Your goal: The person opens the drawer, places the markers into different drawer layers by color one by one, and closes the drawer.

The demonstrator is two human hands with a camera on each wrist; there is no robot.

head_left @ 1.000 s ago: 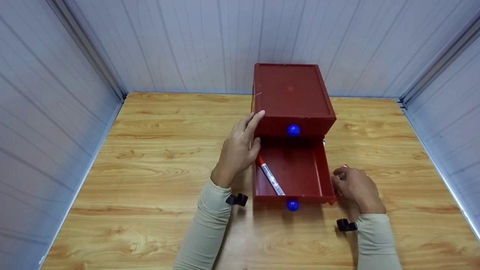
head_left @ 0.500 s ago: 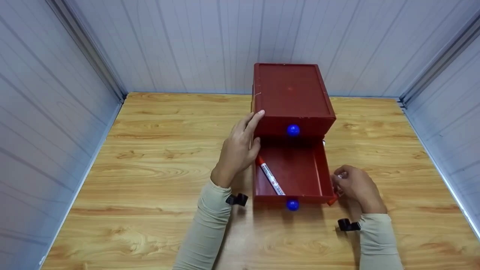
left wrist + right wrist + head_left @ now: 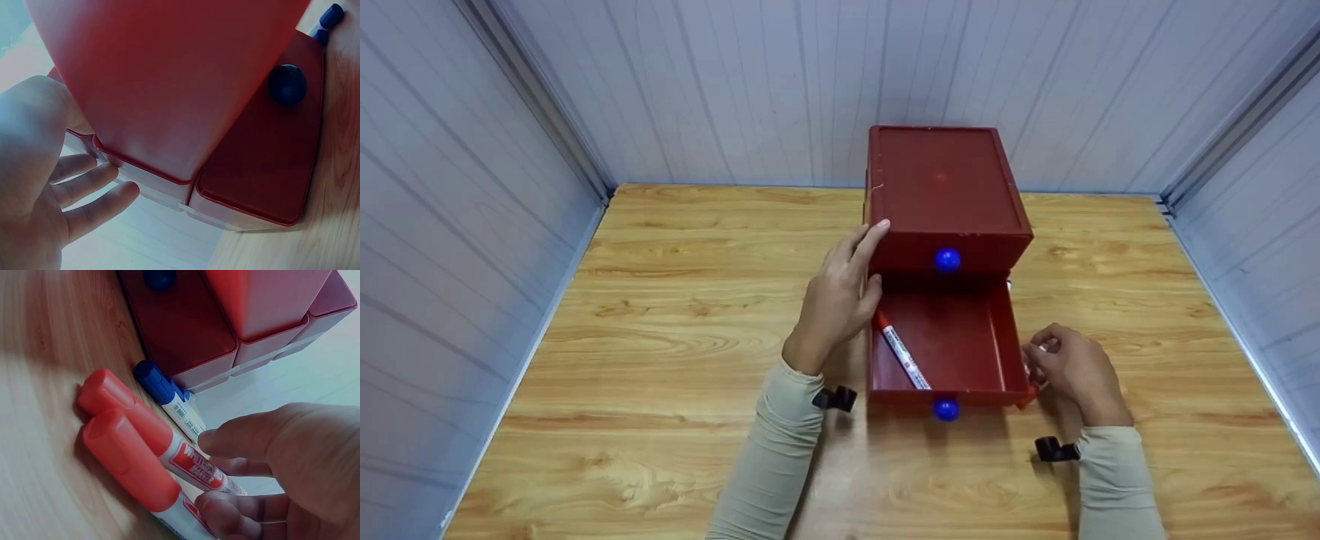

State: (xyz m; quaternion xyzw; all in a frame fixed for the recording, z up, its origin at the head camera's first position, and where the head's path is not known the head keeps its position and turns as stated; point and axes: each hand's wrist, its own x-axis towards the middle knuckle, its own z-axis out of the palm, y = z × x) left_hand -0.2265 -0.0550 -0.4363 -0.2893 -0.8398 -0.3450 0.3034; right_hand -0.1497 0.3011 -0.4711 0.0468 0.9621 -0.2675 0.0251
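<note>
In the head view my left hand point(image 3: 838, 304) rests against the left side of the red drawer cabinet point(image 3: 945, 176), fingers extended, one fingertip on its top front corner. The lower drawer point(image 3: 956, 337) is pulled out; inside lies a red-capped marker point(image 3: 906, 358). My right hand point(image 3: 1076, 371) is low beside the drawer's right wall, its fingers bent around two red-capped markers. The right wrist view shows a whiteboard marker point(image 3: 194, 464) beside thumb and fingers, with a nearer red-capped marker point(image 3: 135, 461) under the fingertips. Whether either is pinched is unclear.
Blue-capped markers point(image 3: 169, 396) lie along the cabinet's right side. Blue round knobs, such as the lower one point(image 3: 946, 410), stick out from the drawer fronts. Ribbed pale walls point(image 3: 750, 90) enclose the wooden table point(image 3: 675, 300) at the back and sides.
My right hand shifts slightly at the red-capped markers, and its fingers change position around them. My left hand, the cabinet and the pulled-out drawer stay where they were.
</note>
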